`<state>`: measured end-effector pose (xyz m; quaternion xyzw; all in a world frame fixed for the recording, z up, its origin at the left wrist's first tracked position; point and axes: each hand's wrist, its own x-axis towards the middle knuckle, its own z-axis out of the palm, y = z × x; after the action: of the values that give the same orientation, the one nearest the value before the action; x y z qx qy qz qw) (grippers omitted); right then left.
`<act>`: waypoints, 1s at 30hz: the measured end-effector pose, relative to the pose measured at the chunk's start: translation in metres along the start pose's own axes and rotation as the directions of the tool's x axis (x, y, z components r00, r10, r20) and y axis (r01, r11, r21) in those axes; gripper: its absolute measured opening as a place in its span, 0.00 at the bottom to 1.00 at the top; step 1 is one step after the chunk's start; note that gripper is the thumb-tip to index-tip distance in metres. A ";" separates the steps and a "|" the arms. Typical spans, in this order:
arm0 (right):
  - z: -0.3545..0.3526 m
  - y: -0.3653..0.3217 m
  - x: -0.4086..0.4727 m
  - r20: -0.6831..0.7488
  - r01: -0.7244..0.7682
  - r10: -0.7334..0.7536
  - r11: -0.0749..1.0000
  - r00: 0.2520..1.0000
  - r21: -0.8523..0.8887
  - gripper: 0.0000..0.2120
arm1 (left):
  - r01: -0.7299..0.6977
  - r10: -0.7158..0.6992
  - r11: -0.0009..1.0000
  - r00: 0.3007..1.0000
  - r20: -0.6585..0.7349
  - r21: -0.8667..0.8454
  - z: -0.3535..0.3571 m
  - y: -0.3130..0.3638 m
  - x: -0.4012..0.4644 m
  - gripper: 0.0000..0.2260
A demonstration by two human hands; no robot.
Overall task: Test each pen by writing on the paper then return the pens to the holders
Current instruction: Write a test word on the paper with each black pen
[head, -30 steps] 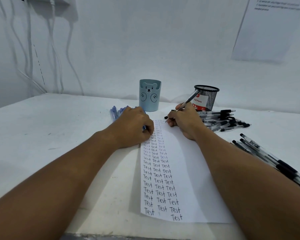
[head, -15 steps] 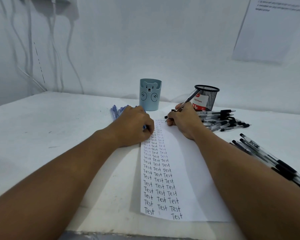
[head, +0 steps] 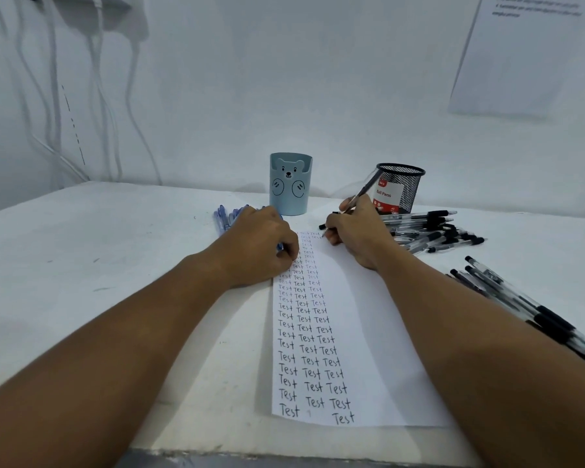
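Two hands working: our right hand [head: 353,236] is gripping a black pen [head: 358,197], tip on paper [head: 368,332] just under our knuckles; left hand [head: 260,248], fingers curled, is pressing paper's left edge w/ blue pens [head: 225,217] behind it.

The desk [head: 115,248] is seen as white, marked with a few faint grey scuffs; the paper [head: 368,332] is white and is covered down its left part by rows of the word "Test" in black ink; the bear holder [head: 290,184] is coloured pale blue, with a bear face and paws drawn in dark lines; the mesh holder [head: 407,187] is black wire, with a white and red label shown inside it; the pens by the bear holder [head: 224,219] are blue; the pens at the right [head: 436,231] are clear-barrelled with black caps; the wall [head: 284,79] is painted white.
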<state>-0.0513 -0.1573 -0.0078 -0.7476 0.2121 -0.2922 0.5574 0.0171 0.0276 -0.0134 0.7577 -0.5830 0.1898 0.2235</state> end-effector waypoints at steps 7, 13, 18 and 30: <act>0.000 -0.010 -0.003 -0.130 0.108 -0.087 0.981 0.988 0.164 0.11 | -0.005 0.005 0.997 1.000 -0.001 0.071 -0.001 0.003 0.000 0.04; -0.005 -0.018 -0.005 -0.254 0.208 -0.195 0.978 0.947 0.025 0.19 | 0.040 -0.040 0.998 0.999 0.001 0.044 -0.015 0.012 -0.002 0.15; -0.008 -0.021 -0.008 -0.207 0.207 -0.177 0.969 0.962 0.136 0.09 | 0.062 -0.061 0.997 0.998 0.017 -0.047 -0.022 0.017 -0.003 0.18; -0.008 -0.023 -0.011 -0.179 0.231 -0.206 0.964 0.962 0.133 0.13 | -0.007 -0.006 0.989 0.996 0.087 0.151 -0.008 0.022 -0.007 0.26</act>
<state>-0.0653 -0.1492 0.0141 -0.6951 0.1501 -0.4276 0.5581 -0.0062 0.0324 -0.0084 0.7798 -0.5764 0.2002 0.1398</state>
